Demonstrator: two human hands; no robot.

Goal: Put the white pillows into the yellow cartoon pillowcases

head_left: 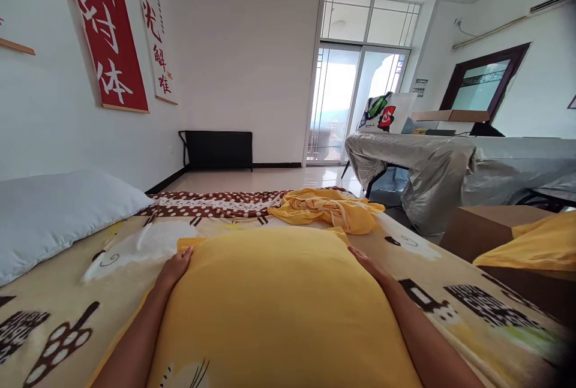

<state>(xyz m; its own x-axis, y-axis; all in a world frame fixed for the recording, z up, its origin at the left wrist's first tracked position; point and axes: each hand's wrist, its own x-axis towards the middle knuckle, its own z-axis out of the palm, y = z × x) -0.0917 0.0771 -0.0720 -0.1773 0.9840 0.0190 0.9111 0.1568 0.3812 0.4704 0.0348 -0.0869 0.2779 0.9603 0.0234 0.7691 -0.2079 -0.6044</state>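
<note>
Left grip (179, 263) and right grip (362, 257) clasp a plump yellow pillow (279, 298), domed, dark strokes (200, 373) printed low.

"What does the red banner (109, 52) say?"
"Big white letters. 神 is at the top, 体 is at the bottom, and the one in between has 付 in it."
"And the white banner (157, 46) next to it?"
"Red letters going down: 光, 解, 难. I can't tell the top one. The tiny words on both are too hard to read."
"Any more?"
"The bag (407, 113) and the little wall sign (420, 87) have marks, too small to read."
</note>
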